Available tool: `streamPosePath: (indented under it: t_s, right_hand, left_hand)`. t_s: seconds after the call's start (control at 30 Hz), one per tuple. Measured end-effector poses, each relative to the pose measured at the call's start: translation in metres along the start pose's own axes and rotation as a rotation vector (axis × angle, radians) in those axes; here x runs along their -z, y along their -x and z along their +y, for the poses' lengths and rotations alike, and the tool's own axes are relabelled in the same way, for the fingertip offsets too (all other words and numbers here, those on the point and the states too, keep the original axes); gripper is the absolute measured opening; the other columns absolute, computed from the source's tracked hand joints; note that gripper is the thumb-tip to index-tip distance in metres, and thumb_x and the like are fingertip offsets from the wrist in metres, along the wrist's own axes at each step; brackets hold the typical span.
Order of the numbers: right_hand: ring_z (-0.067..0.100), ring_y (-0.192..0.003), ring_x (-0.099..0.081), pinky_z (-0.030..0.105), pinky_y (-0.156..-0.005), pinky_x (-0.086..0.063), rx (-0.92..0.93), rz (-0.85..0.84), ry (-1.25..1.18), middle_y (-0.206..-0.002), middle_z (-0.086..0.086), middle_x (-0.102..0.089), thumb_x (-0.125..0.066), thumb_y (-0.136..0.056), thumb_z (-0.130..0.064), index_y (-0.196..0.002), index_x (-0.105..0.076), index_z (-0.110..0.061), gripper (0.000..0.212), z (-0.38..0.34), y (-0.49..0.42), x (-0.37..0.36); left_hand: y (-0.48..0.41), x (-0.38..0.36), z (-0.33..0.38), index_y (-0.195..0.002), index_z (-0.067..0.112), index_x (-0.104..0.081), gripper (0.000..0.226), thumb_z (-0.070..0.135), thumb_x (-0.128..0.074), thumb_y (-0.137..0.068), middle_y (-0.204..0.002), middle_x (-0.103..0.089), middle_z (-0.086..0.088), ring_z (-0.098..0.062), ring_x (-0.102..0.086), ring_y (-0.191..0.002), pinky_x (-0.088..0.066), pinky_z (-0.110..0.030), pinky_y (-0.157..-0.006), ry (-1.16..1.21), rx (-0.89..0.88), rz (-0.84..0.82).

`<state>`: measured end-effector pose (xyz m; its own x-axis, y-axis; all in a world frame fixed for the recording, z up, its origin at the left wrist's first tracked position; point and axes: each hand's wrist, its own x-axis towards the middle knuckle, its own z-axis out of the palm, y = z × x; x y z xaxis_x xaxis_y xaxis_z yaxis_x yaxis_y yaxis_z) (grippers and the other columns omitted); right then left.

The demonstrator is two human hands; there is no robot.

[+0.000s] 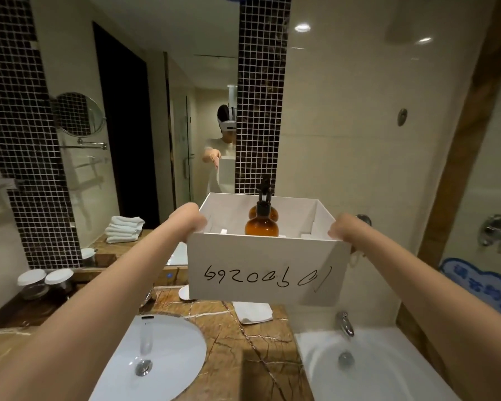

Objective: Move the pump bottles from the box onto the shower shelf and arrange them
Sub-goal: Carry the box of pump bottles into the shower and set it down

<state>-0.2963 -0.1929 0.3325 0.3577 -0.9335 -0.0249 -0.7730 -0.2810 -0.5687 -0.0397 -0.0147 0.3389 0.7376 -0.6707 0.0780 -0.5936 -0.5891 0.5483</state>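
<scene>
Marble table (pixel 235 337): under raised box. White box (pixel 266 264): held in air above table, handwriting on near face. Your left grip (pixel 195 221), right grip (pixel 337 228): each curled over a box side rim, clamping it. Amber pump bottles (pixel 261 225): two, upright inside box, one behind other.

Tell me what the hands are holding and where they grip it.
Both grip the white box: left hand on its left rim, right hand on its right rim.
</scene>
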Motion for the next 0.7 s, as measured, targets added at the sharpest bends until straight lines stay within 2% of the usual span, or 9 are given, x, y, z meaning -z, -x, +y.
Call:
streamPosePath:
  t_s: [0.07, 0.13, 0.2, 0.27, 0.33, 0.43, 0.53, 0.63, 0.7]
  right_hand:
    - [0.038, -0.085, -0.065, 0.017, -0.019, -0.032, -0.050, 0.004, 0.008, -0.065, 0.010, -0.048, -0.044, -0.089, -0.001, -0.107, -0.056, 0.003, 0.023, 0.012, 0.000, 0.014]
    - [0.035, -0.065, -0.064, 0.026, -0.032, -0.047, -0.112, 0.010, 0.005, -0.069, 0.015, -0.055, -0.040, -0.088, 0.000, -0.097, -0.054, 0.000, 0.017, 0.023, 0.003, 0.028]
    - [0.034, -0.068, -0.066, 0.036, -0.050, -0.057, -0.145, 0.065, 0.018, -0.073, 0.016, -0.057, -0.040, -0.089, -0.002, -0.099, -0.053, -0.001, 0.016, 0.036, 0.005, 0.041]
    - [0.029, -0.065, -0.063, 0.033, -0.043, -0.052, -0.182, 0.119, 0.022, -0.073, 0.013, -0.055, -0.044, -0.092, -0.006, -0.108, -0.054, 0.000, 0.019, 0.051, 0.010, 0.055]
    - [0.023, -0.058, -0.056, 0.025, -0.036, -0.041, -0.222, 0.149, 0.045, -0.072, 0.012, -0.054, -0.047, -0.092, -0.008, -0.109, -0.056, 0.000, 0.021, 0.068, 0.018, 0.070]
    - [0.024, -0.062, -0.056, 0.027, -0.044, -0.043, -0.305, 0.192, 0.096, -0.072, 0.012, -0.054, -0.050, -0.090, -0.008, -0.106, -0.058, 0.002, 0.021, 0.091, 0.033, 0.092]
    - [0.025, -0.070, -0.058, 0.031, -0.057, -0.049, -0.397, 0.258, 0.113, -0.071, 0.011, -0.053, -0.050, -0.090, -0.009, -0.103, -0.059, 0.002, 0.020, 0.110, 0.053, 0.110]
    - [0.022, -0.065, -0.055, 0.026, -0.048, -0.042, -0.485, 0.319, 0.128, -0.080, 0.013, -0.058, -0.049, -0.090, -0.011, -0.109, -0.058, 0.002, 0.024, 0.129, 0.077, 0.127]
    - [0.024, -0.075, -0.055, 0.027, -0.058, -0.044, -0.509, 0.364, 0.145, -0.097, 0.016, -0.061, -0.048, -0.090, -0.011, -0.112, -0.057, 0.002, 0.027, 0.141, 0.094, 0.139]
  left_hand:
    - [-0.001, -0.005, 0.015, -0.076, 0.001, -0.048, 0.010, -0.003, -0.040, -0.080, -0.073, -0.047, -0.011, -0.026, -0.049, -0.071, -0.037, -0.028, -0.049, 0.036, -0.014, -0.015]
    - [-0.004, -0.013, 0.031, -0.084, -0.002, -0.047, 0.008, -0.004, -0.039, -0.080, -0.072, -0.047, -0.011, -0.025, -0.049, -0.068, -0.036, -0.028, -0.048, 0.068, -0.053, -0.043]
    - [-0.005, -0.026, 0.047, -0.087, -0.004, -0.049, 0.013, -0.003, -0.040, -0.079, -0.074, -0.051, -0.013, -0.029, -0.054, -0.073, -0.039, -0.029, -0.052, 0.086, -0.093, -0.054]
    - [-0.006, -0.040, 0.063, -0.094, -0.004, -0.054, 0.022, -0.002, -0.040, -0.078, -0.086, -0.058, -0.018, -0.035, -0.059, -0.085, -0.048, -0.036, -0.062, 0.117, -0.116, -0.092]
    - [-0.003, -0.051, 0.082, -0.105, -0.003, -0.055, 0.029, -0.001, -0.040, -0.080, -0.091, -0.058, -0.015, -0.032, -0.059, -0.087, -0.051, -0.038, -0.068, 0.105, -0.159, -0.121]
    - [-0.003, -0.070, 0.113, -0.116, -0.003, -0.051, 0.034, 0.000, -0.040, -0.083, -0.088, -0.055, -0.010, -0.024, -0.054, -0.077, -0.045, -0.031, -0.060, 0.071, -0.230, -0.175]
    - [0.001, -0.085, 0.147, -0.122, -0.004, -0.048, 0.037, 0.001, -0.041, -0.086, -0.111, -0.057, -0.018, -0.031, -0.058, -0.094, -0.049, -0.034, -0.072, 0.059, -0.319, -0.238]
    - [0.008, -0.098, 0.183, -0.127, -0.004, -0.043, 0.041, -0.001, -0.042, -0.086, -0.122, -0.054, -0.023, -0.036, -0.057, -0.103, -0.047, -0.034, -0.061, 0.042, -0.416, -0.309]
    - [0.012, -0.105, 0.205, -0.124, -0.005, -0.046, 0.041, -0.003, -0.043, -0.084, -0.119, -0.055, -0.024, -0.037, -0.057, -0.099, -0.045, -0.031, -0.052, 0.059, -0.501, -0.359]
